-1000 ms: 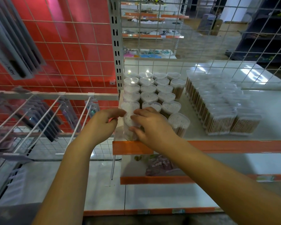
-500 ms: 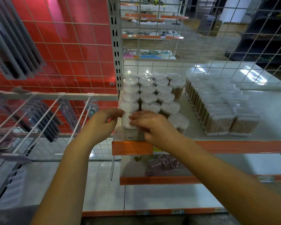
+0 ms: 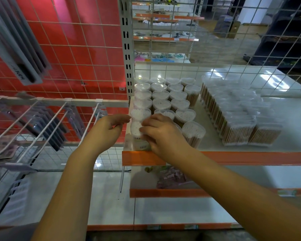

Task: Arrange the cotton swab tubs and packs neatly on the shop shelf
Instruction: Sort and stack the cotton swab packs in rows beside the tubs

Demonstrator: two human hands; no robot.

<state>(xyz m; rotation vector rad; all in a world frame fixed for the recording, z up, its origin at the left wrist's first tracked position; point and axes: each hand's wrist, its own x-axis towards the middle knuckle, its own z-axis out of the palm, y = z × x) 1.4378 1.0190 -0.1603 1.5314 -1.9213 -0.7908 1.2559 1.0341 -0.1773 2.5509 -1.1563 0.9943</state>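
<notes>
Clear heart-shaped tubs of cotton swabs (image 3: 161, 101) stand in rows at the left end of the white shop shelf (image 3: 233, 158). At the front left corner stands one more tub (image 3: 135, 130). My right hand (image 3: 161, 134) grips this tub from the right, fingers curled over its lid and side. My left hand (image 3: 108, 130) is just left of it, fingers loosely curled, fingertips near the tub's top edge; contact is unclear. Another tub (image 3: 193, 133) stands right of my right hand. Flat packs of wooden-stick swabs (image 3: 233, 115) sit in rows farther right.
A slotted grey upright (image 3: 127, 49) and wire grid back the shelf. Left of it, white wire hooks (image 3: 47, 122) hold dark hanging packs against a red panel. A lower orange-edged shelf (image 3: 163, 193) holds a pinkish packet (image 3: 172, 178). Bare white shelf lies at the far right.
Both hands have shifted the front-corner tub slightly back and left, closer to the row behind it. My left hand's fingers have loosened a little from the tub.
</notes>
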